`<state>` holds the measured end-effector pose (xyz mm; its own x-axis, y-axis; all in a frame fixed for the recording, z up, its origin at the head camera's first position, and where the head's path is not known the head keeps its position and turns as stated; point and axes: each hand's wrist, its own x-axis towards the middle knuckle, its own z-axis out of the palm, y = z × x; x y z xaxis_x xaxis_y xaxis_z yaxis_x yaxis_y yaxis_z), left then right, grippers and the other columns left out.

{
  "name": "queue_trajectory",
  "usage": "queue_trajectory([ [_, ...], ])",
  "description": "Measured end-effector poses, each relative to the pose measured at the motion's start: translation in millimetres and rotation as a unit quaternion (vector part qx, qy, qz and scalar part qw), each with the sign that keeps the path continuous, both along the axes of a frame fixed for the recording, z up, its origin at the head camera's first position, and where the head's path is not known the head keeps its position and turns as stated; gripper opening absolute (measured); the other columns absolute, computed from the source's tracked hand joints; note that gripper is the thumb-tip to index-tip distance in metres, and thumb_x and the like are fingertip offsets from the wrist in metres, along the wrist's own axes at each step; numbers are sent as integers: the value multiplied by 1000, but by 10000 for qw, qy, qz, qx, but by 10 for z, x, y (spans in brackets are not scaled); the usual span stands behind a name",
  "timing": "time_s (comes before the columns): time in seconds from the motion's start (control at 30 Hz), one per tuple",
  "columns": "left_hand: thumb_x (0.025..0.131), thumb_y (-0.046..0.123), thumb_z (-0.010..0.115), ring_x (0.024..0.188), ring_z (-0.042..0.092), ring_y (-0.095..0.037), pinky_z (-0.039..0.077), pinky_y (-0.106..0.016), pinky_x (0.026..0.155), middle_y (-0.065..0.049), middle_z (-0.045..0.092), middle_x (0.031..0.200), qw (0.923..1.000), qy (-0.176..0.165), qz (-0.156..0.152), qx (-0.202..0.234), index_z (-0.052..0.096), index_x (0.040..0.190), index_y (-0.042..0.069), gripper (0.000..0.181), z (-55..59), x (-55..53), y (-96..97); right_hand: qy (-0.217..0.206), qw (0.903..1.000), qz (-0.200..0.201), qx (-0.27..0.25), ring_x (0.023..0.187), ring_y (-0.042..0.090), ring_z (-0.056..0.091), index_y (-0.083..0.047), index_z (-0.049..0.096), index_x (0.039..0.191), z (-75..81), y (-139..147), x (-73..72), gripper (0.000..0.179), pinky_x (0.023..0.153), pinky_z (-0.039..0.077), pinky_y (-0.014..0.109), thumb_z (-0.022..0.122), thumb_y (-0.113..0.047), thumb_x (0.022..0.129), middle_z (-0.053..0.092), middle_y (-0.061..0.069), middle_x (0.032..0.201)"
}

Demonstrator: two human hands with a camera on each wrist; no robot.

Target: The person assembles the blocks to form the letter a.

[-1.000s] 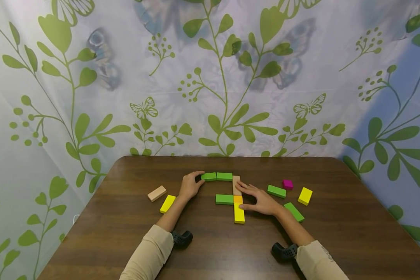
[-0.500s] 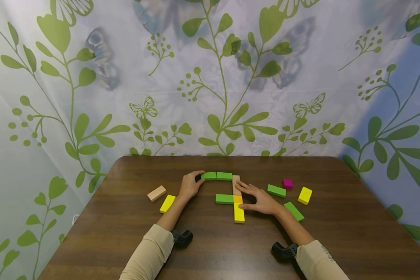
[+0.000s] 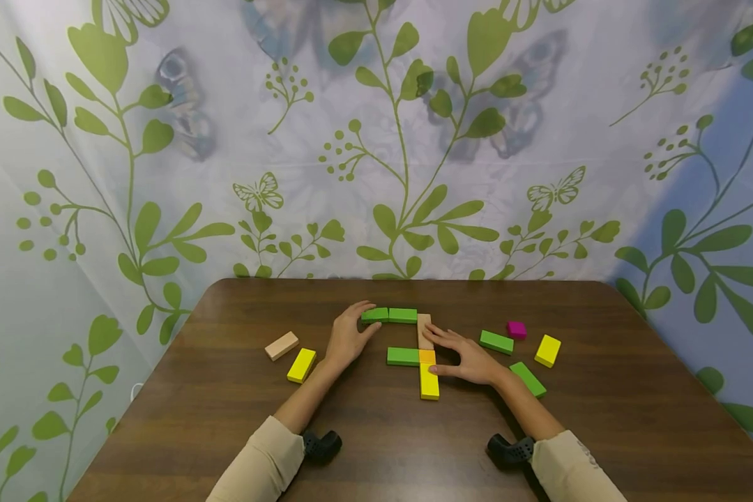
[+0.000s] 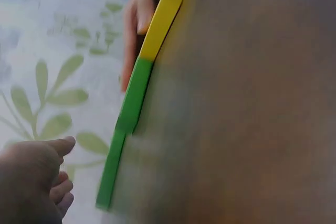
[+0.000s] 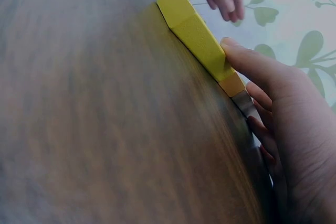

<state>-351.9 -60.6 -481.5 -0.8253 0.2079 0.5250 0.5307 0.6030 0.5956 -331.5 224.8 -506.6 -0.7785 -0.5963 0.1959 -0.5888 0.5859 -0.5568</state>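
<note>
In the head view, my left hand (image 3: 346, 337) is beside the outer green block (image 3: 374, 315), fingertips at its far left end and thumb apart from it. A second green block (image 3: 403, 316) continues the row up to a plain wooden block (image 3: 424, 330). Below that come a small orange block (image 3: 426, 356) and a yellow block (image 3: 429, 382) in line, with another green block (image 3: 403, 356) branching left. My right hand (image 3: 470, 358) rests its fingers on the wooden block and its thumb on the yellow one. The right wrist view also shows that thumb against the yellow block (image 5: 202, 45).
On the brown table (image 3: 376, 446), a wooden block (image 3: 282, 346) and a yellow block (image 3: 302, 366) lie left. To the right are two green blocks (image 3: 496, 341), a magenta cube (image 3: 516, 330) and a yellow block (image 3: 547, 351). A patterned curtain (image 3: 376, 174) hangs behind.
My left hand has loosened from the outer green block, its thumb swinging away to the right, and its forearm has shifted slightly left. The right hand and the blocks stay put.
</note>
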Motion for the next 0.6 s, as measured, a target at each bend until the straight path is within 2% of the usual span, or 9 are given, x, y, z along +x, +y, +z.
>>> queue_trajectory([
  [0.17,83,21,70,110,56,-24,45,-38,91,-10,61,118,9983,159,-549,-122,62,118,3,40,66,216,56,-25,10000,-15,-12,134,43,17,-20,32,145,18,-4,-3,75,99,15,68,62,-49,83,21,0,151],
  [0.27,83,22,71,109,56,-22,44,-38,92,-8,61,117,9973,219,-670,-192,62,117,4,40,73,310,17,-38,10000,-25,-2,134,42,17,-20,32,145,22,-5,-2,75,98,15,68,62,-49,83,21,0,151],
  [0.43,82,22,71,110,56,-21,45,-39,91,-7,61,118,9974,299,-594,-267,62,118,6,40,9,437,-211,-5,10000,-32,-16,134,42,17,-21,31,146,13,-7,-1,76,98,15,68,62,-50,83,21,0,151],
  [0.6,80,19,73,111,55,-22,45,-42,89,-8,60,120,9979,433,-258,-403,62,119,8,41,-65,595,-565,15,10000,-33,-17,133,43,18,-21,31,146,-3,1,12,76,97,16,69,62,-50,83,21,1,151],
])
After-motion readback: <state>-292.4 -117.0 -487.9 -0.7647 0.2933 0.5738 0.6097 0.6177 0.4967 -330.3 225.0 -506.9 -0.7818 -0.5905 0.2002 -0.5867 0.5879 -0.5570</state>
